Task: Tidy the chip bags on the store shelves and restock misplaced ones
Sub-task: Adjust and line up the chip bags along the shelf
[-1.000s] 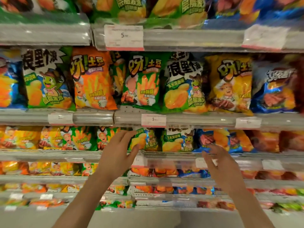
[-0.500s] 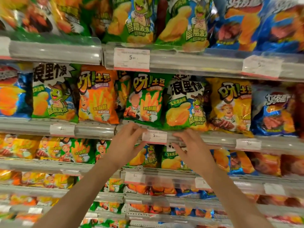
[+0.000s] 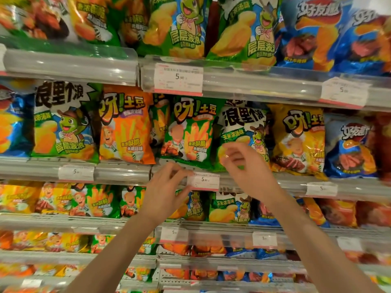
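1. The left hand is raised in front of the shelf rail, its fingers loosely curved and holding nothing; the fingertips lie at the rail's edge, just at 9 o'clock of the white price tag.
2. The green fries bag stands on the shelf at about 1 o'clock from the left fingertips, close above them but apart.
3. The right hand is blurred; its fingers are bent in front of the lower part of the white-topped green bag. Whether they touch or pinch it cannot be told.
4. That bag leans slightly, between the green fries bag at its 9 o'clock and a yellow bag at its 3 o'clock.
5. An orange bag stands at 9 o'clock of the green fries bag.
6. The bags are glossy, puffed, pillow-shaped foil with crimped tops; the rails are clear, shiny plastic strips holding flat paper tags with red lower edges.
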### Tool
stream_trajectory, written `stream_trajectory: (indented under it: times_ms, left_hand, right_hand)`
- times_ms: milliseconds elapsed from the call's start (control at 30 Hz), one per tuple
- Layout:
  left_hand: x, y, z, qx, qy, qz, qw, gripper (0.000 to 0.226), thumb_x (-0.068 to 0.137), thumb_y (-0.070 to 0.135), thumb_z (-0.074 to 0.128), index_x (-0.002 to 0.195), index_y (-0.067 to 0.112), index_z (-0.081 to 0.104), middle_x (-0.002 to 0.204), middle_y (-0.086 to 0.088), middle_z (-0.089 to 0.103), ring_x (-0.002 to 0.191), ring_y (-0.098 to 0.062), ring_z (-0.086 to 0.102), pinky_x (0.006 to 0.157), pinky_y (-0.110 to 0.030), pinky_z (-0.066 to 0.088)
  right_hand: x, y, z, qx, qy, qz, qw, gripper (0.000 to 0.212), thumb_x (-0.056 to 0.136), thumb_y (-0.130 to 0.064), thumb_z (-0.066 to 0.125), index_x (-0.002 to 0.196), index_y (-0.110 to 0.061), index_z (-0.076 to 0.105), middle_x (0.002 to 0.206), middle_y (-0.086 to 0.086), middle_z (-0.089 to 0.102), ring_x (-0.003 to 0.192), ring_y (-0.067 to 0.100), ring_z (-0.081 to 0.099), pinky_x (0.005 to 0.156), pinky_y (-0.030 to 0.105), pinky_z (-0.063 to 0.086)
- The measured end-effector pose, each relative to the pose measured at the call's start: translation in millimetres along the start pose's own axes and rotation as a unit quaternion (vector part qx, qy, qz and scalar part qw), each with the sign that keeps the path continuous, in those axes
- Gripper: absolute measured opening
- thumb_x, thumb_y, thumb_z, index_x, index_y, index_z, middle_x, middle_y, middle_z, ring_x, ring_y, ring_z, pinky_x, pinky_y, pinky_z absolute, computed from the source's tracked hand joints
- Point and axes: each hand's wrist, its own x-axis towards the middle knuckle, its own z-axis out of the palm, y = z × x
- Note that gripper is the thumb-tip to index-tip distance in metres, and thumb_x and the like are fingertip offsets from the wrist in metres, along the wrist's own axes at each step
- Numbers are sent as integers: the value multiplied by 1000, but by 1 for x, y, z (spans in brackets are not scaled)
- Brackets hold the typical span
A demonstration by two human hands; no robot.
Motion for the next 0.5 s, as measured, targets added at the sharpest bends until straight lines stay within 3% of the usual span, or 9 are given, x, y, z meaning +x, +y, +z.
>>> stream_trajectory:
  times_ms: [133, 233, 300, 433, 500]
  left_hand:
    - [0, -1, 0, -13, -1, -2, 1000, 36, 85, 32, 75, 118, 24, 65, 106, 2, 54, 92, -16, 58, 70, -34, 55]
    - [-1, -1, 0, -17, -2, -6, 1000, 36, 85, 33, 75, 118, 24, 65, 106, 2, 54, 91, -16, 58, 70, -34, 55]
    - [-1, 0, 0, -17, -1, -7, 1000, 36, 85, 34, 74, 118, 24, 65, 106, 2, 54, 92, -15, 58, 71, -33, 55]
    - [-1, 0, -1, -21, -1, -4, 1000, 36, 85, 33, 75, 118, 24, 64, 105, 2, 54, 92, -15, 58, 71, -31, 54]
    - [0, 0, -2, -25, -2, 0, 1000, 35, 85, 32, 75, 118, 24, 64, 106, 2, 54, 91, -14, 57, 70, -30, 52]
  right_hand:
    - [48, -23, 19, 12, -24, 8, 1000, 72, 91, -43, 66, 150, -44, 23, 145, 5, 46, 120, 22, 58, 101, 48, 51]
    - [75, -31, 37, 19, -50, 23, 998, 95, 89, -46, 69, 156, -42, 1, 162, 8, 26, 142, 29, 39, 112, 52, 40]
    - [84, -32, 48, 25, -51, 36, 998, 106, 83, -50, 74, 157, -41, -2, 162, 8, 26, 143, 29, 39, 113, 51, 39]
    - [88, -29, 50, 92, -42, 34, 994, 114, 73, -34, 87, 158, -37, 11, 152, 3, 42, 131, 19, 50, 109, 40, 45]
    - [86, -27, 43, 121, -45, 16, 991, 111, 74, -23, 88, 158, -32, 16, 149, -7, 42, 127, 6, 47, 104, 17, 44]
